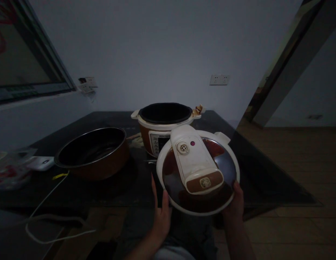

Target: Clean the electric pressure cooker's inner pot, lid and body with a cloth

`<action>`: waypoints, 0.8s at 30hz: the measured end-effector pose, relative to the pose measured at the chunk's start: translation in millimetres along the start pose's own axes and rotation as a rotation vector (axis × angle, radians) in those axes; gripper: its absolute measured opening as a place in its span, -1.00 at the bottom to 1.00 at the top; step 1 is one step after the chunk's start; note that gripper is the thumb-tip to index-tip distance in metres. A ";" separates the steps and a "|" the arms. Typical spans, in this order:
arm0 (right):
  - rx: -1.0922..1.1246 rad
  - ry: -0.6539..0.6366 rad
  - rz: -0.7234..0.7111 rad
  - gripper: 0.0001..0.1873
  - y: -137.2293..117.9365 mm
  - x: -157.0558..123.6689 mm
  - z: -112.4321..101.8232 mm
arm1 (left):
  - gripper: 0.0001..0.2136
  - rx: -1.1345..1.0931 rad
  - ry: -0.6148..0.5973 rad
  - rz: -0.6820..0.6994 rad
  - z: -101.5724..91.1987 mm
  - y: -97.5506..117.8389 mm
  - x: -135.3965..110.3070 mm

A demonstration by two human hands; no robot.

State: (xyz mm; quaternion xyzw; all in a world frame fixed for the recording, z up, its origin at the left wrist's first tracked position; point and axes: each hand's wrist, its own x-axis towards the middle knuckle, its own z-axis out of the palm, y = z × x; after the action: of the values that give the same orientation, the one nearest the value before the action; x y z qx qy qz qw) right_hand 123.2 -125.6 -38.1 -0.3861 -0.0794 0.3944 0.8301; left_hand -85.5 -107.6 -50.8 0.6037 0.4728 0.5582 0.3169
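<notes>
A round pressure cooker lid point(227, 159) with a white rim, a shiny dark top and a cream handle bar is held tilted in front of me. My right hand point(235, 204) grips its lower right edge, thumb on the rim, the other fingers mostly hidden underneath. Beside the lower left rim is my left hand point(161, 215), fingers stretched up and apart; its thumb appears to touch the rim. Just behind the lid stands the electric pressure cooker base point(146, 135), brown and white, uncovered, its dark inside showing. Part of its control panel is covered by the lid.
A wide brown pot point(103, 168) with a dark inside stands on the dark table point(141, 196) at the left. Near it are a white power strip point(42, 163), a white cable point(48, 195) and a clear plastic bag point(12, 173). Wall sockets point(219, 79) are behind.
</notes>
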 end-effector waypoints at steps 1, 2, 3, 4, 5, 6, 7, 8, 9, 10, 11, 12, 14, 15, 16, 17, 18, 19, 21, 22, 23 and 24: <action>0.001 0.007 0.003 -0.59 -0.1 -0.2 0.1 | -0.45 0.024 0.011 0.035 1.3 1.0 -5.9; 0.003 0.019 0.003 -0.62 0.0 -0.3 0.0 | -0.44 0.050 0.014 0.082 2.0 3.0 -8.9; 0.004 0.032 -0.002 -0.64 0.3 -0.2 0.0 | -0.43 0.077 0.003 0.142 1.9 5.6 -8.7; 0.006 0.046 -0.010 -0.67 0.6 -0.1 0.0 | -0.44 0.106 -0.022 0.211 1.2 8.7 -5.3; 0.008 0.058 -0.018 -0.68 1.0 0.0 0.1 | -0.45 0.139 -0.045 0.280 -0.3 12.3 1.1; 0.010 0.067 -0.025 -0.68 1.2 -0.1 0.5 | -0.47 0.175 -0.065 0.344 -2.4 16.3 9.8; 0.011 0.069 -0.026 -0.67 1.2 -0.3 1.0 | -0.48 0.208 -0.080 0.408 -4.6 20.9 20.4; 0.015 0.072 -0.024 -0.66 1.0 -0.6 1.6 | -0.50 0.238 -0.087 0.464 -6.9 25.9 31.9; 0.020 0.072 -0.020 -0.65 0.8 -1.0 2.4 | -0.51 0.265 -0.095 0.509 -8.8 31.3 43.6; 0.026 0.066 -0.015 -0.63 0.4 -1.4 3.1 | -0.51 0.289 -0.112 0.530 -10.2 36.7 54.5; 0.032 0.056 -0.013 -0.62 0.1 -1.8 3.6 | -0.50 0.299 -0.116 0.553 -11.0 41.8 64.1; 0.037 0.048 -0.014 -0.60 -0.1 -1.9 3.9 | -0.50 0.305 -0.114 0.563 -11.3 46.1 71.6; 0.043 0.032 -0.019 -0.59 0.0 -1.6 3.7 | -0.50 0.306 -0.104 0.581 -10.8 50.9 79.2; 0.041 0.022 -0.021 -0.58 0.3 -1.1 3.2 | -0.50 0.304 -0.098 0.583 -10.3 51.0 79.4; 0.039 0.015 -0.024 -0.57 0.7 -0.6 2.6 | -0.50 0.296 -0.094 0.577 -9.9 49.6 77.4; 0.037 0.007 -0.030 -0.57 1.2 0.0 2.0 | -0.50 0.280 -0.093 0.556 -9.6 47.0 73.6; 0.032 -0.001 -0.039 -0.56 1.7 0.6 1.4 | -0.50 0.250 -0.087 0.513 -9.5 43.5 68.6; 0.026 -0.009 -0.051 -0.55 2.1 1.2 0.9 | -0.50 0.206 -0.073 0.446 -9.5 39.6 62.6; 0.016 -0.015 -0.070 -0.53 2.5 2.0 0.5 | -0.49 0.099 -0.044 0.269 -9.3 32.1 49.4; 0.013 -0.019 -0.070 -0.52 2.5 2.3 0.6 | -0.49 0.054 -0.032 0.187 -8.9 29.0 42.4; 0.012 -0.023 -0.064 -0.51 2.3 2.3 0.8 | -0.48 0.024 -0.029 0.124 -8.2 26.5 35.3; 0.015 -0.025 -0.059 -0.50 2.0 2.3 1.2 | -0.46 0.013 -0.032 0.084 -7.2 24.5 28.1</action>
State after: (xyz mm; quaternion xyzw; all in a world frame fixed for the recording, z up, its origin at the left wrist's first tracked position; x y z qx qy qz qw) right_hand 123.0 -122.5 -39.1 -0.3722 -0.0983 0.3750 0.8433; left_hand -89.2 -91.3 -16.7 0.6338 0.4456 0.5583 0.2966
